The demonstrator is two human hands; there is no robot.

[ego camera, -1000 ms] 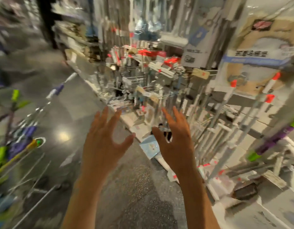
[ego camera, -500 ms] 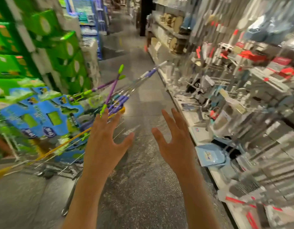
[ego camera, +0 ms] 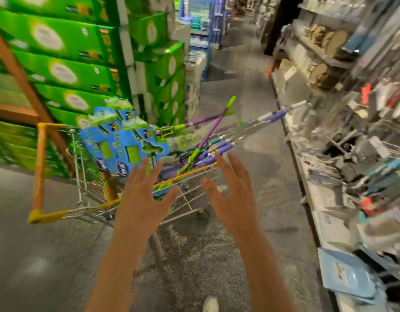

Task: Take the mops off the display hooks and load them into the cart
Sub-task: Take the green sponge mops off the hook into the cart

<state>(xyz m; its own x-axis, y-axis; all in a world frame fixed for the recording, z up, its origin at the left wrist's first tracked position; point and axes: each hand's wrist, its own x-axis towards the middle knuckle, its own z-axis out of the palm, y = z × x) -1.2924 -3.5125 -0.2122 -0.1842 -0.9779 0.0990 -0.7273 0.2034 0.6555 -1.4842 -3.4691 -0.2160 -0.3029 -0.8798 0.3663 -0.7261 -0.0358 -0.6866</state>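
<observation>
Both hands are released, fingers spread: left hand (ego camera: 141, 199), right hand (ego camera: 234, 194). The mops (ego camera: 217, 140) lie in the cart (ego camera: 40, 172) at 11 o'clock, handles overhanging its rim toward 1 o'clock. Open aisle floor (ego camera: 257, 86) runs toward 12, edged by shelves (ego camera: 329, 59) at 2.

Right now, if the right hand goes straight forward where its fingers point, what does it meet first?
Probably the purple mop handles lying over the cart rim, just past the right hand; depth is unclear.

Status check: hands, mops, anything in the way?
Both hands empty: left hand and right hand open, raised before the cart. Mops already in cart, handles jutting right. Nothing between hands and cart.
</observation>
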